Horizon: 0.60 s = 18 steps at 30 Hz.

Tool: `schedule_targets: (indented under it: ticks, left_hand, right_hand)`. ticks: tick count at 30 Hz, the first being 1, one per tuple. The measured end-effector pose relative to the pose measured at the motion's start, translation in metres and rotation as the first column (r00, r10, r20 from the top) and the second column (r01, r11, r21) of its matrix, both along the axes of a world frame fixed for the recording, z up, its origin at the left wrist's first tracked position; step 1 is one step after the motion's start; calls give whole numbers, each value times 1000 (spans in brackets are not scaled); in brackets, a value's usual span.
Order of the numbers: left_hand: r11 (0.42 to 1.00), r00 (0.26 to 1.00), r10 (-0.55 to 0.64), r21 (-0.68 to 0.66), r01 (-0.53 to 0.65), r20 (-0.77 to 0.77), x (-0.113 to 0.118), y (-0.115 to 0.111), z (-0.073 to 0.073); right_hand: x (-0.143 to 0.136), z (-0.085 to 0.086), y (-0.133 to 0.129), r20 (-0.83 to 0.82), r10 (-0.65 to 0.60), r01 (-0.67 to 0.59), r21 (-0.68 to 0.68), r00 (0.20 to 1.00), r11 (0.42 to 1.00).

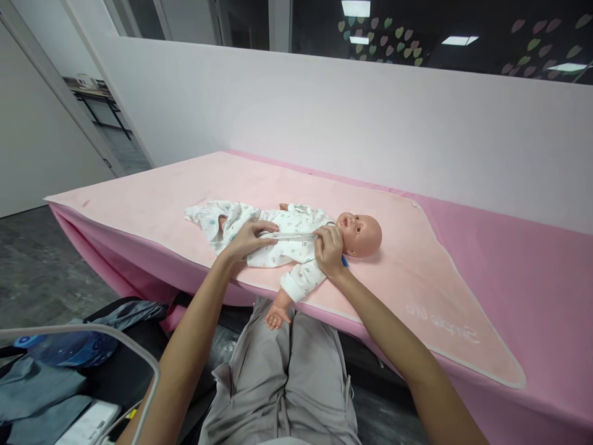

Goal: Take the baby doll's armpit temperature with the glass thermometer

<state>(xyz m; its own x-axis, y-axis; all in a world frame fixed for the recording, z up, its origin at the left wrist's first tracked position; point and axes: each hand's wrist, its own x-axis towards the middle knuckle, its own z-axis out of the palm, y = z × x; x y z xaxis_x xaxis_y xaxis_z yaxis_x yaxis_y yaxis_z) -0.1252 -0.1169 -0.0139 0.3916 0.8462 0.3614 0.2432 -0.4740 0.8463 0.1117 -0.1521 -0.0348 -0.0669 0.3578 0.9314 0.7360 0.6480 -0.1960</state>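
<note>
Pink mat (445, 278), inverted lettering (456, 331) apparently "Simple life", fingers (330, 240) on doll's (368, 235) outfit (296, 249)

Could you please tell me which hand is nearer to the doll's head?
The right. The right hand is at the neck end of the white outfit, right beside the doll's head; the left hand is farther away, at the outfit's lower front.
</note>
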Motion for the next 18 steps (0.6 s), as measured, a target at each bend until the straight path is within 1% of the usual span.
schedule_targets:
  ticks: [2, 5, 7, 9, 11, 13, 14, 15, 16, 17, 18]
  left_hand:
    - [1000, 999, 13, -26, -12, 41, -1, 1, -3]
    - [999, 999, 31, -39, -30, 43, -1, 2, -5]
    - [1000, 999, 27, -15, -26, 24, 0, 2, -4]
    - [999, 1000, 31, 17, -31, -5, 0, 0, -2]
    - [998, 998, 51, 28, -50, -48, 1, -2, 2]
    - [998, 994, 68, 18, -66, -82, 2, -3, 4]
    - [998, 994, 67, 11, -66, -87, 2, -4, 5]
    - [998, 995, 59, 5, -59, -78, 2, -4, 5]
    - [999, 997, 50, 2, -50, -58, 3, -4, 5]
    - [999, 998, 46, -4, -46, -34, 3, -4, 4]
    - [999, 999, 51, -12, -51, -9, 3, -4, 3]
  right_hand:
    - [0, 1, -1, 7, -5, 5, -11, 1000, 1000]
    - [1, -2, -1, 14, -19, 19, -7, 1000, 1000]
    - [1, -4, 0, 13, -27, 27, 11, 1000, 1000]
    - [0, -1, 1, 19, -24, 23, 34, 1000, 999]
    - [-1, 10, -2, 12, -18, 18, 51, 1000, 999]
    - [-3, 31, -13, -88, -23, 27, 51, 996, 998]
    - [-3, 43, -22, -197, -35, 43, 37, 980, 998]
    - [-2, 54, -34, -318, -31, 42, 26, 948, 999]
    - [0, 63, -47, -397, -19, 19, -4, 918, 1000]
    - [4, 68, -62, -444, -26, 9, -39, 896, 999]
    - [9, 68, -77, -469, -66, 22, -99, 881, 995]
